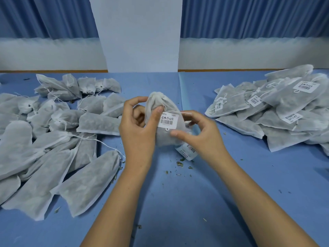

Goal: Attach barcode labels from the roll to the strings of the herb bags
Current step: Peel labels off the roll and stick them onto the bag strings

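At the centre of the frame both hands hold one herb bag (pixel 164 139) upright above the blue table (pixel 195 202). The left hand (pixel 138 125) grasps its gathered neck, thumb pressed on the front. The right hand (pixel 199 132) curls round the bag's right side, thumb below the barcode label (pixel 168 120). The label hangs on the string (pixel 175 111), which runs toward the right fingers, perhaps pinched there. The label roll (pixel 188 150) lies just under the right hand, near herb crumbs (pixel 179 164). Unlabelled bags (pixel 53 139) are heaped at left, labelled bags (pixel 276 107) at upper right.
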Motion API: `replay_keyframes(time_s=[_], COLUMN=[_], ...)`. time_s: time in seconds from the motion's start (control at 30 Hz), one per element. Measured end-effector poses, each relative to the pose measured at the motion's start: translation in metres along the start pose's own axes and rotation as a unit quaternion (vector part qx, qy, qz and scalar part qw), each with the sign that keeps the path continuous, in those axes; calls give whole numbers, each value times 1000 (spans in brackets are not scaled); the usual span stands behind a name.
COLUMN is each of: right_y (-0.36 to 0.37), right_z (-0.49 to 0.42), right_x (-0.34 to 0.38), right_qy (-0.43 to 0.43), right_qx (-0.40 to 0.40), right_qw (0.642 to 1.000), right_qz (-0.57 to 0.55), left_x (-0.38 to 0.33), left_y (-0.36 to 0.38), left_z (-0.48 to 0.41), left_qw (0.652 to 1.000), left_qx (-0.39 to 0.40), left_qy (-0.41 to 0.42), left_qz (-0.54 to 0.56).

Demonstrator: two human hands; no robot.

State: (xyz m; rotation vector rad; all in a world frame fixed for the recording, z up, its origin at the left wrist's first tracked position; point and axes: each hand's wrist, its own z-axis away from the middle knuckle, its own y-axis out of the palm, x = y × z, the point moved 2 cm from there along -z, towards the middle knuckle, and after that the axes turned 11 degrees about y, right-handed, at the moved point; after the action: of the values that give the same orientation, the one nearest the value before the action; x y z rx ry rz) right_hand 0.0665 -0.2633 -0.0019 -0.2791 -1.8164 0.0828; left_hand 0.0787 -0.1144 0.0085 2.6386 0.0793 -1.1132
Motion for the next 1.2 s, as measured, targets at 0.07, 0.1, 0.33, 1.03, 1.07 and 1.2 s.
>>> replay_keyframes(time_s=[0.07, 0.1, 0.33, 1.03, 1.07, 1.2], right_y=[4, 5, -20, -82, -81, -73], right_z=[1, 2, -6, -30, -29, -23], right_x=[-2, -3, 8, -43, -43, -30], right_qy=[3, 10, 45, 218, 223, 160], right_qx=[11, 0, -91, -275, -289, -291], right_qw=[997, 997, 986, 832, 842, 912], right_qz=[74, 82, -133, -431, -396, -239], left_x=[-1, -1, 21, 30, 28, 15], left_y=[-1, -1, -1, -25, -23, -15], left_z=[0, 0, -3, 9, 7, -4], left_qw=[1000, 999, 991, 635, 675, 889], left_qx=[-15, -11, 73, 356, 321, 163], left_qy=[4, 3, -57, -239, -203, 18], left_qz=[27, 40, -101, -643, -632, -428])
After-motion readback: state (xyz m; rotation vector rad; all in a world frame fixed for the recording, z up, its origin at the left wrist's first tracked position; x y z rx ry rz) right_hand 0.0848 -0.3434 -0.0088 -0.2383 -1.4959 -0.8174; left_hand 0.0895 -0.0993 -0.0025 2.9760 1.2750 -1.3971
